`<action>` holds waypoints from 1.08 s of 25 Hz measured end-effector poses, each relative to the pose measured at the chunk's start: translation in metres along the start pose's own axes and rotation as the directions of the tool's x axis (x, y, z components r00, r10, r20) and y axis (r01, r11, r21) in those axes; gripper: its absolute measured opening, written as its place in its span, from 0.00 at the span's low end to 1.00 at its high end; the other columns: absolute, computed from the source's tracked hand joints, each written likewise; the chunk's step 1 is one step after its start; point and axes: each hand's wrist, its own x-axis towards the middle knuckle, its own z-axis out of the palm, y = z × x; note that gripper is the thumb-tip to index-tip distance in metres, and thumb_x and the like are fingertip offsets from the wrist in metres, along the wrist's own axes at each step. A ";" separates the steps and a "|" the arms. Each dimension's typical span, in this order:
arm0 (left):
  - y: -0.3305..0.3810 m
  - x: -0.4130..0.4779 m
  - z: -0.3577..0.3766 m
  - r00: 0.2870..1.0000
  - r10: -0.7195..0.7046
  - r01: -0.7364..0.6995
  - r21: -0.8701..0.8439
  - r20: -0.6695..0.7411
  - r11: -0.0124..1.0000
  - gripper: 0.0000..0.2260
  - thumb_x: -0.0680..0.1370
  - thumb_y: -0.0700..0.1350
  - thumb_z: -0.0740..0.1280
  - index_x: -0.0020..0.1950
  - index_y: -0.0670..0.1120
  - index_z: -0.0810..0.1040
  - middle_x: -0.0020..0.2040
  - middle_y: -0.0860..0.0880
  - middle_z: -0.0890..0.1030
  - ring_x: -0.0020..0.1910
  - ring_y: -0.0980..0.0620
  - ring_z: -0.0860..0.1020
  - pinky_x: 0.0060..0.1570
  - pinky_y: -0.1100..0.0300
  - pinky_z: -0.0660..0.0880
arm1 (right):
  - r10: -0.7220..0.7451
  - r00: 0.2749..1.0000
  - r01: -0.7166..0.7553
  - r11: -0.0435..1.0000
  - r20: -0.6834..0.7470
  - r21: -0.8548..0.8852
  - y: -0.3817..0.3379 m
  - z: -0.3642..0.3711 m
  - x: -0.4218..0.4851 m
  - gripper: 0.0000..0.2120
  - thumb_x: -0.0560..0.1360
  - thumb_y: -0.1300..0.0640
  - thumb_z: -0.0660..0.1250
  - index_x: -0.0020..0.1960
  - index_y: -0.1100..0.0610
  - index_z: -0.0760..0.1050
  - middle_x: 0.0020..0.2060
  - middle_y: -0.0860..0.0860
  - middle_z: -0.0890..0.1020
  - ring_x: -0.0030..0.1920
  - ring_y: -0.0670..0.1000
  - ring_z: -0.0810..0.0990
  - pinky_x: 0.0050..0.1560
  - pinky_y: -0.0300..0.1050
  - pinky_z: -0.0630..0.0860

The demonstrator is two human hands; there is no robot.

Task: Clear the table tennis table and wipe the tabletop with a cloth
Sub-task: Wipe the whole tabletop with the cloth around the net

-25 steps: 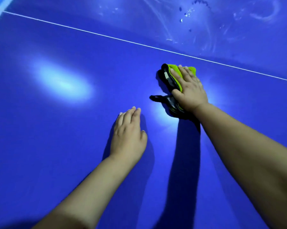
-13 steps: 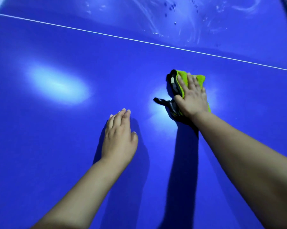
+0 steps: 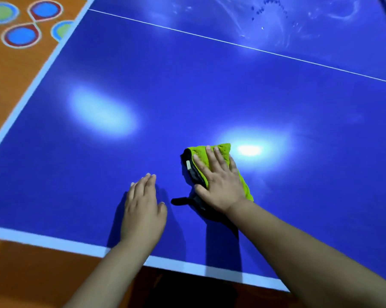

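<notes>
Pressing the right hand (image 3: pixel 218 183), fingers straight and spread, flat on a bunched lime-green and black soft fabric cloth (image 3: pixel 223 148) lying near the near edge of the glossy blue table tennis tabletop (image 3: pixel 209 96). Bracing with the left hand (image 3: pixel 143 205) just left of it, apart, palm down, gripping nothing. Probably light, limp, sliding easily; best driven by palm pressure over its middle
</notes>
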 end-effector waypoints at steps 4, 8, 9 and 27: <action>-0.024 -0.054 -0.005 0.999 -0.035 0.035 0.035 0.016 0.999 0.28 0.74 0.39 0.66 0.73 0.41 0.61 0.74 0.45 0.61 0.74 0.45 0.56 0.73 0.56 0.48 | -0.111 0.993 0.111 0.994 -0.036 0.018 -0.053 0.023 -0.050 0.37 0.69 0.35 0.50 0.77 0.41 0.50 0.78 0.52 0.47 0.78 0.52 0.42 0.75 0.59 0.43; -0.023 -0.087 0.008 0.997 -0.046 0.040 0.089 0.068 0.995 0.29 0.72 0.38 0.68 0.72 0.38 0.63 0.73 0.42 0.65 0.72 0.42 0.60 0.72 0.53 0.51 | -0.271 0.960 0.273 0.961 -0.076 0.028 -0.074 0.044 -0.097 0.36 0.68 0.41 0.55 0.76 0.42 0.56 0.78 0.52 0.53 0.78 0.53 0.49 0.74 0.59 0.45; -0.018 -0.093 0.012 0.996 -0.035 0.027 0.097 0.084 0.995 0.30 0.71 0.38 0.69 0.71 0.38 0.65 0.72 0.41 0.66 0.71 0.41 0.62 0.72 0.51 0.54 | -0.308 0.948 0.311 0.950 -0.078 0.030 -0.072 0.047 -0.108 0.35 0.69 0.41 0.55 0.76 0.43 0.57 0.78 0.52 0.54 0.78 0.52 0.49 0.74 0.59 0.46; 0.274 0.045 0.167 0.991 0.117 -0.119 0.030 0.060 0.992 0.30 0.77 0.44 0.63 0.76 0.43 0.53 0.77 0.48 0.54 0.75 0.48 0.49 0.72 0.60 0.42 | -0.064 0.989 0.076 0.994 -0.137 0.085 0.329 -0.027 0.032 0.38 0.66 0.42 0.48 0.77 0.42 0.55 0.78 0.48 0.52 0.78 0.50 0.47 0.75 0.54 0.47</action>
